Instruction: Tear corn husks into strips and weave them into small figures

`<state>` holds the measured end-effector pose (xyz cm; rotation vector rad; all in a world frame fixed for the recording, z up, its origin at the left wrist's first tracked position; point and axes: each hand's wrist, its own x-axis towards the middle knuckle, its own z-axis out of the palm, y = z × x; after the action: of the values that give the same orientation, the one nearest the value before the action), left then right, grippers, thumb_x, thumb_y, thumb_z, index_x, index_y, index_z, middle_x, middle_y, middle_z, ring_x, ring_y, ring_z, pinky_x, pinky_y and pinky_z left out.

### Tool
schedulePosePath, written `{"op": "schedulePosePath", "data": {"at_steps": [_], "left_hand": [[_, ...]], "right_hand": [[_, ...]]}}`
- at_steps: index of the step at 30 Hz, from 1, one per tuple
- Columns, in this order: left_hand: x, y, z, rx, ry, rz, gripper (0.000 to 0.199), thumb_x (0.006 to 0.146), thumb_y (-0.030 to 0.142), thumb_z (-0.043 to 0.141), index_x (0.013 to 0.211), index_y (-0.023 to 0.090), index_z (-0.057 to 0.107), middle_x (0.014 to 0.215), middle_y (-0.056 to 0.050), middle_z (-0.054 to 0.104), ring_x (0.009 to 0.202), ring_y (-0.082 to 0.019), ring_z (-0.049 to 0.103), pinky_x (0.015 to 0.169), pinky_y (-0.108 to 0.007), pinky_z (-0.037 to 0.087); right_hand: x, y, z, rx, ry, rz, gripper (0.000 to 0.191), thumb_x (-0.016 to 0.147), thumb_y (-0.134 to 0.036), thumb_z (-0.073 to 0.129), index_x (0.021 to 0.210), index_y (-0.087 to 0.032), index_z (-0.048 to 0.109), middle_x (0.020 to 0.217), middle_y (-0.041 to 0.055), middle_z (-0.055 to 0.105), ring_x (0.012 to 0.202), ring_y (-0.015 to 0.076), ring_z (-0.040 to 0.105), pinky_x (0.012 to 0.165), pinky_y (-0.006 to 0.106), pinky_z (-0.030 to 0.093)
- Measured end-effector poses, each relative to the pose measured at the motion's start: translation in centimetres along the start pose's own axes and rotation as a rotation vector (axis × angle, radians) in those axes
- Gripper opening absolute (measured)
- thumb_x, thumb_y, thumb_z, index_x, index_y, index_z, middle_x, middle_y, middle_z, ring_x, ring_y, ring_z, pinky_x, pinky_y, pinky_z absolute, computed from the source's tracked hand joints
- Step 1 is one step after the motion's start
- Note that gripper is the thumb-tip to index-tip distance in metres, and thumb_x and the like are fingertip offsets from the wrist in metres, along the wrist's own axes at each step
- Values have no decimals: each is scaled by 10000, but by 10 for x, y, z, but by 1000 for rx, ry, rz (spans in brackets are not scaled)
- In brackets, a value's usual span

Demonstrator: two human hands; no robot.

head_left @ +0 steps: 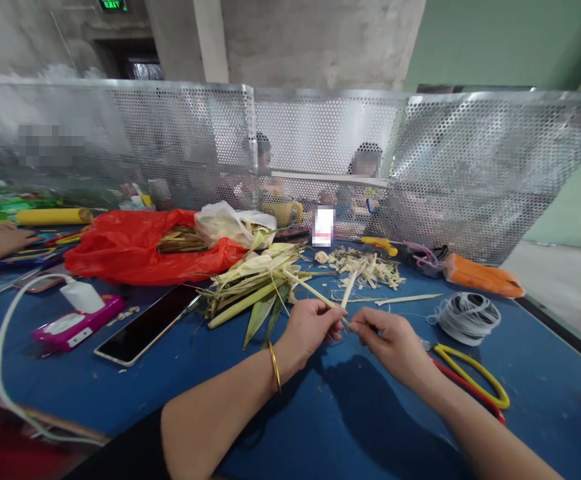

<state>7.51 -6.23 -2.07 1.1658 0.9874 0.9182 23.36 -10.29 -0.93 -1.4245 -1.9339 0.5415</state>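
Note:
My left hand (310, 332), with a gold bangle at the wrist, pinches pale husk strips (314, 289). One strip slants up to the left out of the fingers; another short piece (349, 289) stands up just behind them. Fingertips of my right hand (387, 337) close on the lower tip of the strip, close beside the left fingers. Just beyond lies a pile of dried husks and leaves (240, 300). Pale trimmed scraps (370, 268) are heaped behind the hands. Scissors (475, 377) with yellow and red handles lie partly under my right forearm.
A spool of thread (470, 318) and an orange pouch (485, 275) are at right. On the left are a phone (145, 327), a purple power strip (77, 323) and a red bag (120, 247). A lit phone (323, 225) stands before the perforated screen (320, 133). Another person's hand (0, 240) is far left.

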Motion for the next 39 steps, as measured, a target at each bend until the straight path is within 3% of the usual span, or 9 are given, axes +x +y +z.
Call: {"op": "schedulePosePath", "data": {"at_steps": [4, 8, 13, 20, 23, 26, 30, 34, 39], "left_hand": [[-4, 6, -1, -100, -18, -83, 189, 771, 295, 636, 763, 112, 683, 684, -54, 686, 556, -108, 616, 524, -199, 446], [-7, 9, -1, -237, -94, -106, 228, 758, 264, 601, 890, 110, 707, 843, -105, 726, 692, -152, 673, 648, -234, 491], [-6, 6, 2, -173, -154, -75, 308, 708, 176, 602, 998, 125, 695, 841, -81, 723, 666, -145, 667, 640, -230, 480], [-6, 2, -2, 85, -174, 101, 297, 800, 228, 540, 1053, 194, 689, 844, -32, 722, 666, -151, 664, 608, -234, 472], [-2, 6, -6, -44, -49, 42, 266, 841, 259, 520, 1049, 195, 671, 756, -23, 716, 642, -148, 659, 605, -235, 484], [4, 10, -13, -309, 17, -134, 246, 877, 319, 503, 1001, 175, 660, 705, -19, 697, 567, -116, 631, 557, -212, 476], [6, 14, -21, -395, -153, -307, 375, 873, 458, 499, 914, 124, 664, 625, -34, 658, 480, -104, 592, 441, -188, 413], [-1, 15, -20, -171, -388, -202, 373, 754, 481, 652, 889, 134, 656, 742, -68, 701, 568, -151, 650, 485, -216, 452], [-3, 10, -12, 13, -323, -76, 286, 686, 401, 719, 780, 135, 667, 742, -39, 682, 582, -111, 620, 485, -188, 418]], "right_hand": [[2, 5, -1, -22, 155, -19, 258, 892, -356, 481, 761, -216, 654, 756, 26, 649, 730, 183, 580, 668, 278, 414], [1, 4, -1, -223, 327, -99, 208, 889, -352, 509, 945, -239, 675, 974, 70, 673, 920, 235, 599, 807, 348, 403], [1, 6, 3, -267, 222, -118, 110, 865, -281, 554, 891, -241, 653, 918, 45, 688, 905, 230, 600, 831, 362, 391], [3, 6, 2, -77, 182, -73, 121, 859, -240, 484, 748, -219, 528, 766, 20, 607, 738, 175, 549, 673, 283, 412], [2, 2, -5, -95, 145, -101, 120, 883, -240, 448, 772, -224, 489, 703, -1, 573, 670, 157, 525, 630, 266, 391], [0, -1, -11, -51, 65, -124, 127, 908, -245, 417, 795, -229, 471, 643, -29, 536, 605, 135, 502, 601, 246, 381], [0, 0, -14, -70, 37, -193, 125, 902, -218, 425, 788, -222, 477, 680, -23, 533, 628, 129, 492, 603, 237, 373], [3, 2, -16, -168, 35, -266, 142, 909, -208, 426, 790, -218, 502, 765, 7, 577, 708, 146, 516, 649, 254, 379], [4, 2, -15, -244, 16, -282, 160, 924, -229, 434, 813, -220, 550, 817, 25, 616, 763, 162, 549, 691, 268, 391]]}}
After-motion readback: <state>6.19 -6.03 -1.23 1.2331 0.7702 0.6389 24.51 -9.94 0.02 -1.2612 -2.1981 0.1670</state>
